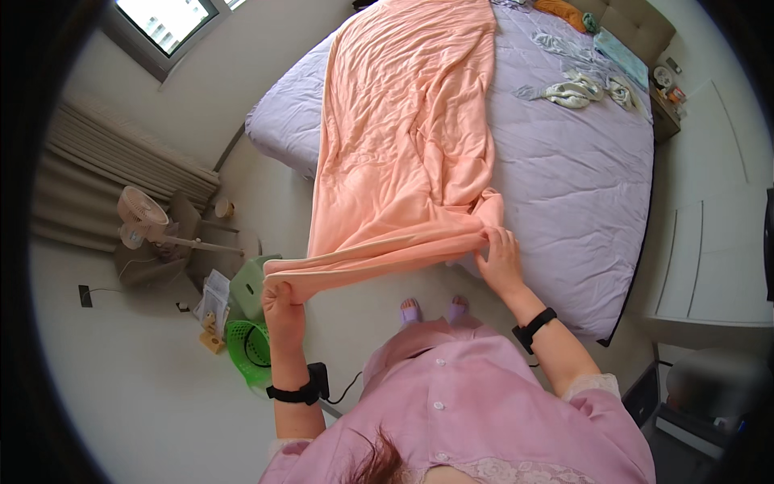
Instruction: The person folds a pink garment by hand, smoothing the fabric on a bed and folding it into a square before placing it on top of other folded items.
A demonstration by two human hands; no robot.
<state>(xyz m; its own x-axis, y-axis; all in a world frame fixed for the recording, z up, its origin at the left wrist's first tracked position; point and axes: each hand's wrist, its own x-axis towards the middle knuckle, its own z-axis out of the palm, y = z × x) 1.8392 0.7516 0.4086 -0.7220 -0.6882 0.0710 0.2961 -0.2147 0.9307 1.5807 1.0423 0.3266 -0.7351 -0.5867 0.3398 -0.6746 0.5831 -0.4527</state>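
A peach-coloured blanket (411,121) with pale piping lies lengthwise over a bed with a lilac quilted cover (556,181). Its near end is raised off the bed towards me, folded in layers along the edge. My left hand (283,305) grips the left corner of that end, fingers closed round the cloth. At the right end of the same edge, my right hand (500,260) pinches the blanket between thumb and fingers. The edge hangs taut between both hands, and the cloth behind it is wrinkled, with a bunched fold near my right hand.
Crumpled clothes (574,91) and an orange pillow (559,13) lie on the bed's far right. On the left stand a fan (142,212), a chair (181,242), a green stool (245,290) and a green plastic basket (248,357). A nightstand (664,118) adjoins the bed.
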